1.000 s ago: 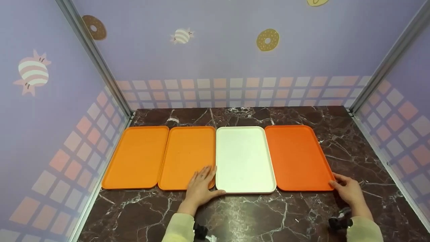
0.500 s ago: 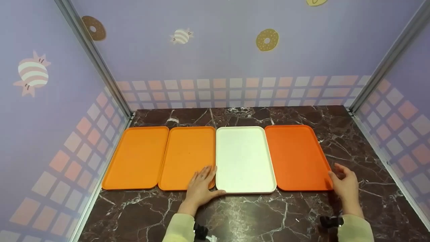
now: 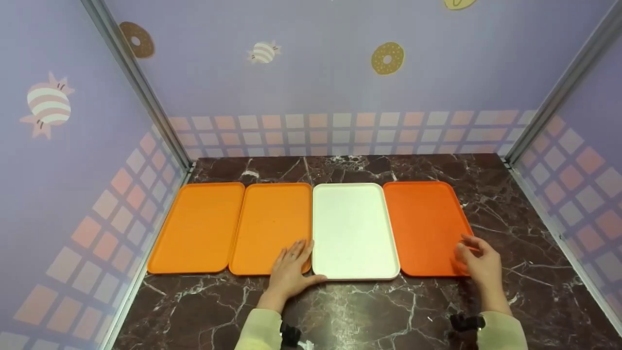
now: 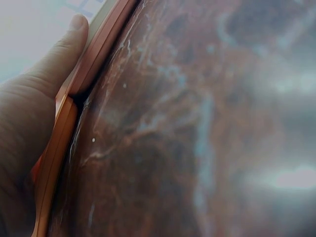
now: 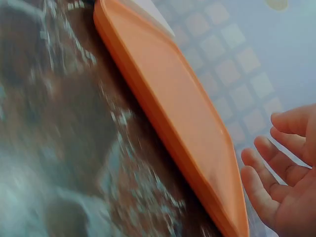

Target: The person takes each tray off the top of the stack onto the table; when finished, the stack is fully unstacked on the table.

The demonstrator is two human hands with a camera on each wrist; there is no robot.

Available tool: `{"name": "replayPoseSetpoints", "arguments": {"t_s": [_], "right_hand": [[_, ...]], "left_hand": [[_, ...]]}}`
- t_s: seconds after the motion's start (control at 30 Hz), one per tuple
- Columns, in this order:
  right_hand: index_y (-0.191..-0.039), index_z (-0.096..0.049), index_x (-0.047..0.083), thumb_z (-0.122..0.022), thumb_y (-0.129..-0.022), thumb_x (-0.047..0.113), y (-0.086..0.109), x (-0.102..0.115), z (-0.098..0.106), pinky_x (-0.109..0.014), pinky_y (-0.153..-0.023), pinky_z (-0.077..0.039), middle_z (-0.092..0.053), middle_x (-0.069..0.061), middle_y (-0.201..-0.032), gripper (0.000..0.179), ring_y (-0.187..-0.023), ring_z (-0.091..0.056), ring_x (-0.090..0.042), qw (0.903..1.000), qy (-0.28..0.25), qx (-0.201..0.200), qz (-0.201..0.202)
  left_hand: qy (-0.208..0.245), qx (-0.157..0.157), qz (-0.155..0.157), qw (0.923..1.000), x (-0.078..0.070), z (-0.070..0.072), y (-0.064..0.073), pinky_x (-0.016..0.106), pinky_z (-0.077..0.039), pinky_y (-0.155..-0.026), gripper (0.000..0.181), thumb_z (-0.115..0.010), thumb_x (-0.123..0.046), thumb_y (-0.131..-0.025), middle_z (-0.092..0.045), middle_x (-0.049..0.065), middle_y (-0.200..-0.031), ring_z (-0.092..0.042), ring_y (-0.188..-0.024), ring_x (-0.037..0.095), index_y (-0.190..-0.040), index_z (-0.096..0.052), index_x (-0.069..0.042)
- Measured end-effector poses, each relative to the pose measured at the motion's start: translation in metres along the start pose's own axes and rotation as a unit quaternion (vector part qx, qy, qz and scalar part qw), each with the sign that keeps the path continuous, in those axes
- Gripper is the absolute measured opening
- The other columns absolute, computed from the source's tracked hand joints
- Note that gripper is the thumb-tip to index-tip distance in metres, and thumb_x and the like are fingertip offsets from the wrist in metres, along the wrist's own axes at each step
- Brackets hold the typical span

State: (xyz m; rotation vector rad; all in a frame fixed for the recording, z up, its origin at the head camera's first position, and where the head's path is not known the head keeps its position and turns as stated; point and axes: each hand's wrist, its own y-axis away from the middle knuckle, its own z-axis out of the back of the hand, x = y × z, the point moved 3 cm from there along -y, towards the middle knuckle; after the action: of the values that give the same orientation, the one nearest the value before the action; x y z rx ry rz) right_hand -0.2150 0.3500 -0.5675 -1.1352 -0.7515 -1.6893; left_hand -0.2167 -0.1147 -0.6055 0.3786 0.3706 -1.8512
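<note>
Side by side in a row lie a light orange tray (image 3: 197, 228), a second light orange tray (image 3: 272, 221), a white tray (image 3: 354, 228) and a red-orange tray (image 3: 425, 223). My left hand (image 3: 287, 277) rests with straight fingers on the second tray's near right corner, its thumb on the near edge of the white tray. Over the near right corner of the red-orange tray hovers my right hand (image 3: 481, 265), fingers loosely bent and holding nothing. In the right wrist view those fingers (image 5: 264, 173) stand apart from the tray's rim.
The trays lie on a dark marbled tabletop (image 3: 359, 316). Purple walls with printed sweets and a tile pattern enclose it at the back (image 3: 320, 82), left (image 3: 73, 170) and right (image 3: 583, 160). Stacked edges show beneath the white tray (image 4: 101, 49).
My right hand has let go of the red-orange tray's right edge and moved left and up over its corner. My left hand and the trays have stayed in place.
</note>
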Motion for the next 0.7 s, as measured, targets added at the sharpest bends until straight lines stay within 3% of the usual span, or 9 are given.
{"name": "replayPoseSetpoints", "arguments": {"t_s": [0.17, 0.4, 0.7], "right_hand": [[-0.139, -0.059, -0.005, -0.068, -0.101, 0.017, 0.003, 0.005, -0.016, -0.016, -0.073, -0.061, -0.062, 0.033, -0.090, 0.045, -0.084, -0.066, 0.009, 0.9985, -0.042, 0.036, -0.002], [-0.144, -0.054, -0.003, -0.068, -0.101, 0.018, 0.009, 0.009, -0.038, -0.021, -0.078, -0.062, -0.070, 0.021, -0.099, 0.051, -0.091, -0.071, 0.000, 0.9870, -0.104, 0.110, -0.054], [-0.146, -0.050, -0.005, -0.068, -0.101, 0.016, 0.016, 0.015, -0.067, -0.024, -0.080, -0.062, -0.070, 0.001, -0.113, 0.053, -0.092, -0.070, -0.001, 0.9813, -0.101, 0.148, -0.070]], "left_hand": [[-0.001, 0.000, -0.001, 1.0000, 0.000, 0.000, 0.000, 0.055, -0.020, -0.130, 0.105, -0.068, -0.074, -0.081, -0.032, 0.010, -0.169, -0.030, -0.157, 0.032, -0.164, -0.031, -0.021], [0.000, 0.005, 0.003, 1.0000, 0.000, -0.001, 0.000, 0.054, -0.018, -0.131, 0.106, -0.067, -0.075, -0.081, -0.031, 0.010, -0.170, -0.029, -0.157, 0.032, -0.164, -0.030, -0.021], [-0.005, 0.009, 0.007, 0.9999, 0.000, -0.001, 0.000, 0.053, -0.018, -0.131, 0.106, -0.065, -0.077, -0.081, -0.031, 0.009, -0.170, -0.028, -0.158, 0.031, -0.165, -0.029, -0.022]]}}
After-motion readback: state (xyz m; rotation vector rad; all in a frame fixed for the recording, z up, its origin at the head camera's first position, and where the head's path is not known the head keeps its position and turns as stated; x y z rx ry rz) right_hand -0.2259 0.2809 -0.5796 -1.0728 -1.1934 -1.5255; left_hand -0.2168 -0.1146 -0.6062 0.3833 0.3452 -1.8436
